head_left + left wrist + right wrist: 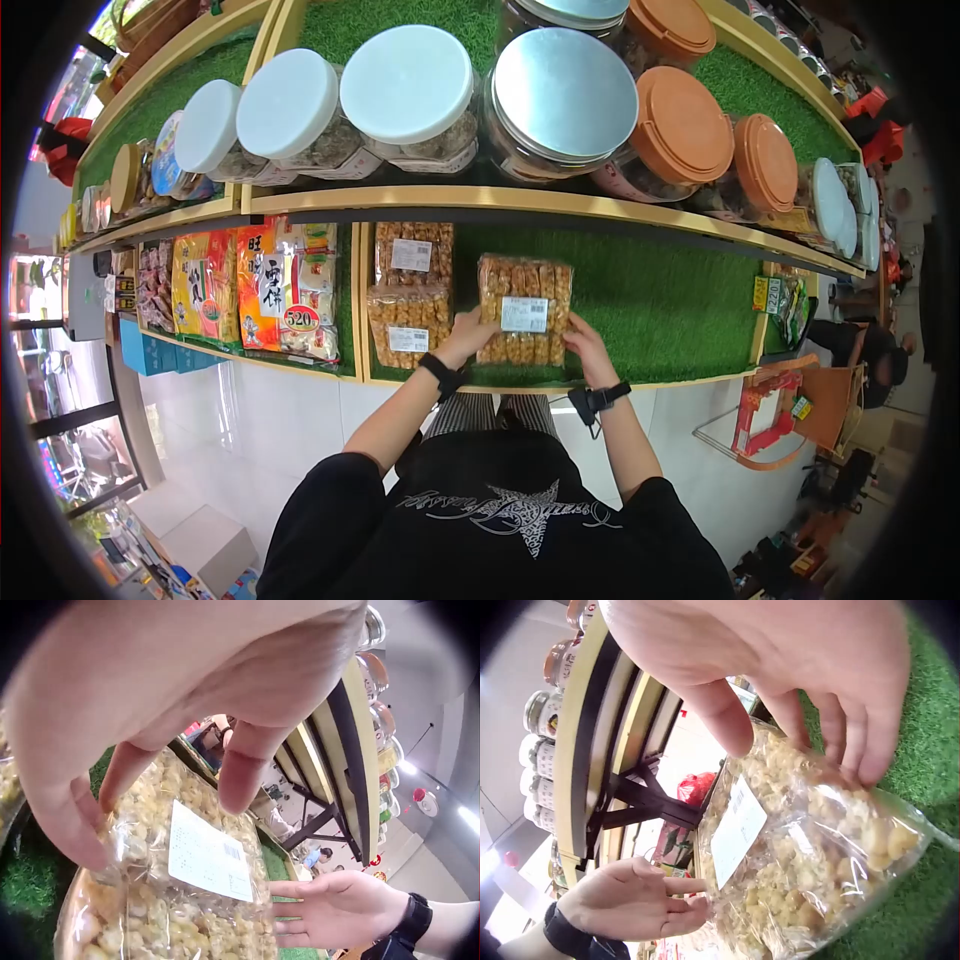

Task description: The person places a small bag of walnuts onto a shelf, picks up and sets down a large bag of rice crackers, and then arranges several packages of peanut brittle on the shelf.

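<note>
A clear packet of golden-brown snack pieces with a white label (522,338) sits over green turf, between two hands. At its left side, the left hand (464,338) touches the edge, its thumb near the upper face; the right wrist view shows that hand (634,900) with fingers fairly straight. On the opposite side, the right hand (590,352) touches the edge; the left wrist view shows its palm (341,909) with extended fingers reaching the packet (210,922). Some fingertips are hidden by the packet. Two similar packets (410,305) lie left of the left hand.
Lidded jars (405,85) line the upper shelf, whose wooden edge (500,198) runs above the hands. Orange and yellow snack bags (262,290) fill the compartment left of a wooden divider (361,300). Green turf (670,310) extends right of the right hand. A red basket (765,415) stands at right.
</note>
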The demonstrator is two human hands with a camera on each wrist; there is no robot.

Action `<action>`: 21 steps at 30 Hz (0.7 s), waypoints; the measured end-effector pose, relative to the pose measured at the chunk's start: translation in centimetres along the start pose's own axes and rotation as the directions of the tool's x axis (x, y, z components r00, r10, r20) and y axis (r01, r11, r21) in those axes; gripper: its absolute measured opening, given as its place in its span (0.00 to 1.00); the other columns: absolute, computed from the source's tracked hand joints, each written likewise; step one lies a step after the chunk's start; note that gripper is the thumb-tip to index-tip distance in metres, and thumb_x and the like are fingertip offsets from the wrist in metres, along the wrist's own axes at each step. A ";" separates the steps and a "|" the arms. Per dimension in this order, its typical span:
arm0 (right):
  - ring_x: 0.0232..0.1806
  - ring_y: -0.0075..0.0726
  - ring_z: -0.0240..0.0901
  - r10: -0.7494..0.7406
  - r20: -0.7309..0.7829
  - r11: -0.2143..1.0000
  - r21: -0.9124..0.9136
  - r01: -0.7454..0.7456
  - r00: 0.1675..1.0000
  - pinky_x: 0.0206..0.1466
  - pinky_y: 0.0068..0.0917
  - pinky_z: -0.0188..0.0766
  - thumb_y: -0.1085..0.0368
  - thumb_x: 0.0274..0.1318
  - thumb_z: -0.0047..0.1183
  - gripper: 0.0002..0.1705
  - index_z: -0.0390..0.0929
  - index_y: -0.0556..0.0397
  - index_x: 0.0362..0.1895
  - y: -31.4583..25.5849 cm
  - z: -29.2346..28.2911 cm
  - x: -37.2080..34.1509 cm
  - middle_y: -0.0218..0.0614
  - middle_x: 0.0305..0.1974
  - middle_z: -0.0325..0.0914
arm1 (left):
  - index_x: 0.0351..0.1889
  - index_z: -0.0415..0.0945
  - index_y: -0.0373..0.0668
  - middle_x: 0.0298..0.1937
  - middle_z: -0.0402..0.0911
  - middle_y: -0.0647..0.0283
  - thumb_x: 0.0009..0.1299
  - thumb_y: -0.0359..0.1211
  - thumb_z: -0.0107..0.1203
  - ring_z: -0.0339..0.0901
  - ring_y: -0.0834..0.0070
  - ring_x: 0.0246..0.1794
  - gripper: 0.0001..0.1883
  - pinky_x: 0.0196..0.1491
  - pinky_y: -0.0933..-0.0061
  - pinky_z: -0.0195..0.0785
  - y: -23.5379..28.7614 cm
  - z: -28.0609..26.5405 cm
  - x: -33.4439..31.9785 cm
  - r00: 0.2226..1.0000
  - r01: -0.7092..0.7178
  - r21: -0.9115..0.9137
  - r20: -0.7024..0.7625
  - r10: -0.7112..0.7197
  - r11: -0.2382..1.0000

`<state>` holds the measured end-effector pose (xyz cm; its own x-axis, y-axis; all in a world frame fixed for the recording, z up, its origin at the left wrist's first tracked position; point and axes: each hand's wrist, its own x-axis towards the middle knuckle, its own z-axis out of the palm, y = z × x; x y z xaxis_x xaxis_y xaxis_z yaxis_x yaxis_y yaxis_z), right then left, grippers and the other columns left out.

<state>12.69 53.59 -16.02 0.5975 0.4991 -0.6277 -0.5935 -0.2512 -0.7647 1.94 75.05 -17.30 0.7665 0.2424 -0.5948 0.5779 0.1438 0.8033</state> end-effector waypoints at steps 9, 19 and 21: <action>0.59 0.33 0.55 0.057 -0.084 0.997 -0.048 -0.061 0.995 0.59 0.26 0.52 0.66 0.52 0.45 0.34 0.50 0.56 0.64 0.3 4.0 10.1 0.37 0.60 0.57 | 0.52 0.62 0.28 0.51 0.66 0.39 0.54 0.39 0.51 0.60 0.48 0.56 0.31 0.57 0.62 0.54 -1.7 -0.2 4.9 0.905 -0.149 0.079 -0.390 0.168 0.986; 0.64 0.36 0.49 -0.073 -0.078 0.990 -0.127 0.063 0.994 0.62 0.27 0.48 0.66 0.52 0.46 0.37 0.46 0.56 0.65 2.6 5.5 13.1 0.41 0.63 0.52 | 0.55 0.64 0.34 0.42 0.73 0.55 0.62 0.32 0.47 0.70 0.72 0.43 0.22 0.45 0.75 0.62 -7.3 0.3 -2.5 0.986 -0.009 0.121 -0.162 0.029 0.993; 0.61 0.36 0.54 -0.078 -0.093 0.978 -0.202 0.058 0.993 0.60 0.28 0.51 0.66 0.52 0.46 0.37 0.46 0.57 0.65 3.2 4.9 13.3 0.42 0.60 0.57 | 0.54 0.65 0.35 0.36 0.72 0.62 0.62 0.31 0.47 0.69 0.78 0.36 0.21 0.40 0.79 0.61 -6.2 -0.4 -3.8 0.987 -0.029 0.102 -0.154 0.045 0.994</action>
<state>16.12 63.47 -26.08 0.6897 0.4380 -0.5766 -0.4364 -0.3841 -0.8137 -4.64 73.64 -19.98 0.7393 0.3933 -0.5466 0.5810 0.0377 0.8130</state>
